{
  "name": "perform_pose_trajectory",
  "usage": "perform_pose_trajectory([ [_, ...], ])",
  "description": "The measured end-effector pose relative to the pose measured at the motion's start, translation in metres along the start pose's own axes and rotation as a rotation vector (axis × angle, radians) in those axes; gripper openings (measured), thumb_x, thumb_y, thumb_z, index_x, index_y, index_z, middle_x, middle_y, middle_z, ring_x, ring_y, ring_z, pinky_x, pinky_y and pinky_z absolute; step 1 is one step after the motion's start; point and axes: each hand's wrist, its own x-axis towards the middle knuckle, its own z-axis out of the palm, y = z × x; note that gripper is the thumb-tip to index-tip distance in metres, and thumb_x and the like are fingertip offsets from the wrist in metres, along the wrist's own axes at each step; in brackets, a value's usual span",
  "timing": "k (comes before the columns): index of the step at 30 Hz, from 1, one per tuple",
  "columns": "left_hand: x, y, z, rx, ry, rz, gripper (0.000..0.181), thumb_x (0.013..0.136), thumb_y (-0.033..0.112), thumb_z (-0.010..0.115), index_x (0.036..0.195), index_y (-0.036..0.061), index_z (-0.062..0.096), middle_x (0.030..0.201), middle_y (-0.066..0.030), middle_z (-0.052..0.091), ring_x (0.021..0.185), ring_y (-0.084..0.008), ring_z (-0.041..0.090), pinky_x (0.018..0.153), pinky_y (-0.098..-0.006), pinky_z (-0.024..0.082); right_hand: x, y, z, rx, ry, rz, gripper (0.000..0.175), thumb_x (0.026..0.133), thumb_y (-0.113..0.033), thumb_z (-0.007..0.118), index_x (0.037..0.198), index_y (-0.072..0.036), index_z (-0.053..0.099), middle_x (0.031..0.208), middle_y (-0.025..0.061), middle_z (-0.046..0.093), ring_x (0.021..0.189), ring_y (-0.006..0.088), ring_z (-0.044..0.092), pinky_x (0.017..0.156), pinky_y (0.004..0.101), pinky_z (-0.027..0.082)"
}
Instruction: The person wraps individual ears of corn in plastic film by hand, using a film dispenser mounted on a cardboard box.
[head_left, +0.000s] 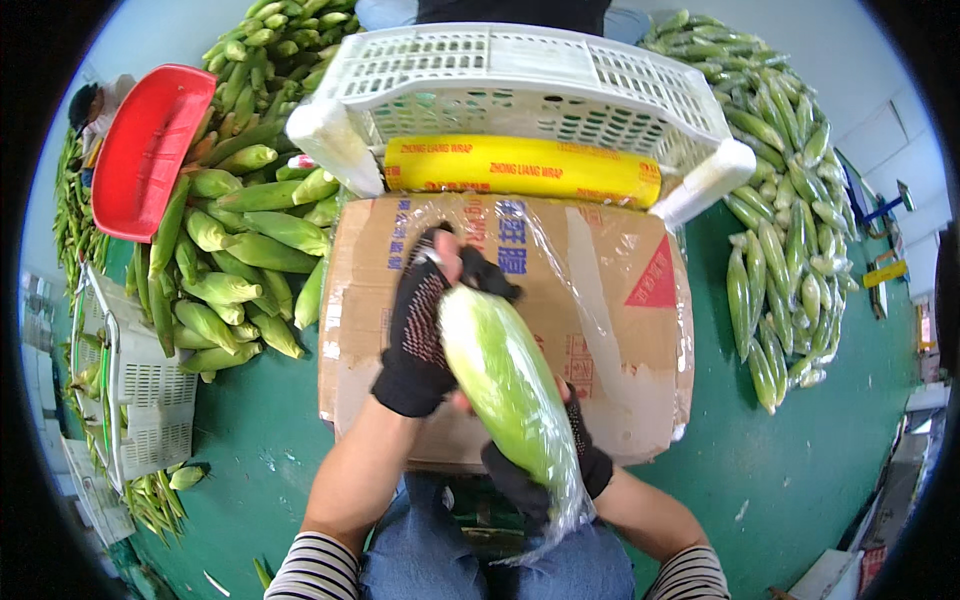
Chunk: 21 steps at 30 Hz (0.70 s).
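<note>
An ear of corn in its green husk (514, 382), covered in clear plastic film, lies slantwise between my hands above a taped cardboard box (630, 352). My left hand (420, 322), in a black fingerless glove, grips its upper left end. Partly hidden behind the ear's lower part, my right hand (555, 457), gloved the same way, holds it from below and the right. Loose film trails off the lower end. A yellow roll of plastic wrap (521, 171) lies at the far edge of the box, in front of a white plastic crate (540, 60) on its side.
Unwrapped corn ears (255, 232) are heaped on the left beside a red plastic scoop (154, 150). Film-wrapped ears (784, 247) form a pile on the right. A white crate (157, 412) stands at lower left. One person (97, 112) is at far left; another (510, 11) sits opposite.
</note>
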Motion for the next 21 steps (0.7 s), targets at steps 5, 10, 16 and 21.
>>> perform_pose_trajectory([
  [5,-0.003,0.023,-0.013,0.623,0.312,0.354,0.011,0.092,0.018,0.050,0.088,0.0082,0.046,0.072,-0.0032,0.050,0.067,-0.0154,0.052,0.066,-0.0301,0.047,0.002,-0.007,0.067,-2.050,0.962,-0.151,0.072,0.072,-0.031,0.074,0.128,0.001,0.042,0.114,0.0208,0.057,0.106,0.0283,0.058,0.085,0.0351,0.047],
  [10,-0.029,0.026,-0.046,1.628,0.209,0.624,0.020,0.096,0.015,0.042,0.103,0.0007,0.055,0.091,-0.0067,0.055,0.081,-0.0143,0.052,0.073,-0.0277,0.044,-0.030,-0.020,0.122,-2.373,1.069,-0.554,0.048,0.067,-0.029,0.076,0.105,-0.003,0.060,0.102,0.0173,0.062,0.089,0.0302,0.063,0.077,0.0370,0.050],
  [16,-0.104,0.007,-0.028,0.956,0.028,-0.398,0.059,0.098,0.045,0.033,0.123,-0.0060,0.047,0.112,-0.0144,0.060,0.102,-0.0190,0.057,0.088,-0.0315,0.044,-0.006,-0.033,0.146,-1.199,0.340,-1.062,0.020,0.088,-0.020,0.057,0.074,-0.006,0.056,0.055,0.0059,0.052,0.054,0.0194,0.055,0.068,0.0417,0.051],
  [21,-0.104,0.003,-0.010,1.379,-0.742,0.023,0.076,0.076,0.032,0.074,0.135,-0.0005,0.037,0.109,-0.0260,0.059,0.097,-0.0352,0.063,0.081,-0.0378,0.050,-0.040,-0.052,0.144,-0.859,0.384,-1.203,0.033,0.093,-0.042,0.047,0.103,-0.011,0.043,0.056,0.0007,0.044,0.056,0.0154,0.050,0.066,0.0373,0.051],
])
